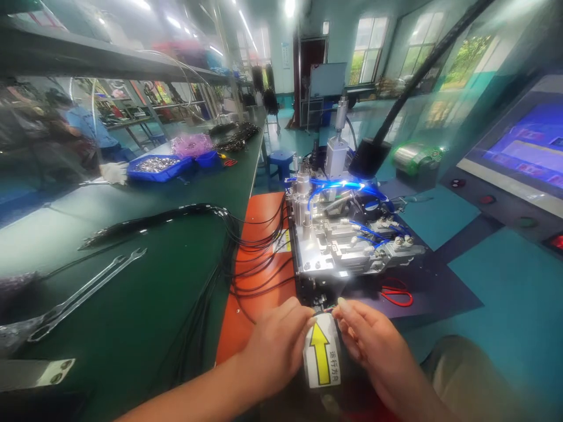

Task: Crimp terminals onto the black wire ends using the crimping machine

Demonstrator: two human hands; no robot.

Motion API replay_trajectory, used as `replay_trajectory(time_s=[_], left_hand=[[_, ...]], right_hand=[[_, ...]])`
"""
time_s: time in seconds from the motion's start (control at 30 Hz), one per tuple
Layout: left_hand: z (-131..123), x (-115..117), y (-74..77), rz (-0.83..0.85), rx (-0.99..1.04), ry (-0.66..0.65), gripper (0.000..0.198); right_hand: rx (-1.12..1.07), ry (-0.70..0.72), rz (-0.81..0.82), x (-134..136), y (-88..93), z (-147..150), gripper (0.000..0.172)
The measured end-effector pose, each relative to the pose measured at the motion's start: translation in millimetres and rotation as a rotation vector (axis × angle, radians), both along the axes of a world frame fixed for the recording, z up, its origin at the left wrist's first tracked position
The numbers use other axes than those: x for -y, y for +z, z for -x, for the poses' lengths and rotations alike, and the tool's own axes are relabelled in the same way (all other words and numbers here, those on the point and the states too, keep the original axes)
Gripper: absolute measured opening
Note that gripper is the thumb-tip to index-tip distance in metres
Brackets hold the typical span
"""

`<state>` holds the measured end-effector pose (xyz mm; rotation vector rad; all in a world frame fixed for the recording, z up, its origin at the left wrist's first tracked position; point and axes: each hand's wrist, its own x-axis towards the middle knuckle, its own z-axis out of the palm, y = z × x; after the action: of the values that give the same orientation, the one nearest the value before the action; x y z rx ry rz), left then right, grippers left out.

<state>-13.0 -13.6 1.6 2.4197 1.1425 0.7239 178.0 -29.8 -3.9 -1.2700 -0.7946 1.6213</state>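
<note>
My left hand (275,346) and my right hand (369,343) meet at the front edge of a metal machine fixture (347,240). Both pinch thin coloured wire ends (326,307) between thumb and fingertips, right at the fixture's front slot. Below the fingers sits a white label with a yellow arrow (321,357) pointing toward the machine. Blue air hoses (343,187) loop over the fixture's top.
A bundle of black cables (211,258) trails left across the green bench and an orange mat (257,258). Two wrenches (83,293) lie at left, red-handled scissors (398,293) right of the fixture. A blue parts tray (158,167) and a gloved co-worker's hand (113,172) are farther back. A control screen (528,146) stands at right.
</note>
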Motion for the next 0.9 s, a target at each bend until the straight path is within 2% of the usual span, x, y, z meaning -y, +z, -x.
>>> replay_trajectory(time_s=[0.17,0.27,0.33,0.4,0.5,0.57,0.77,0.9], left_hand=[[-0.6,1.0,0.1,0.004,0.003,0.001,0.024],[-0.5,0.9,0.4,-0.011,0.007,0.000,0.022],[-0.3,0.7,0.8,-0.023,0.011,-0.013,0.021],[-0.2,0.5,1.0,-0.032,0.011,-0.020,0.021],[-0.5,0.3,0.8,-0.043,0.001,-0.014,0.021],[-0.8,0.2,0.5,-0.044,-0.006,-0.020,0.021],[-1.8,0.9,1.4,-0.023,-0.012,-0.031,0.022],[-2.0,1.9,2.1,-0.010,-0.020,-0.028,0.023]], right_hand=[[-0.071,0.018,0.049,-2.5,3.7,2.1,0.038],[-0.012,0.007,0.013,-2.0,0.4,-1.5,0.036],[0.139,-0.029,-0.084,-1.2,-1.2,-6.4,0.032],[0.349,-0.048,-0.255,-0.2,-1.2,-12.9,0.027],[0.612,-0.003,-0.525,0.7,0.6,-22.0,0.018],[0.709,0.034,-0.634,0.8,1.2,-25.3,0.018],[0.832,0.033,-0.793,1.3,-2.9,-22.2,0.015],[0.845,0.027,-0.835,2.4,-5.5,-22.0,0.017]])
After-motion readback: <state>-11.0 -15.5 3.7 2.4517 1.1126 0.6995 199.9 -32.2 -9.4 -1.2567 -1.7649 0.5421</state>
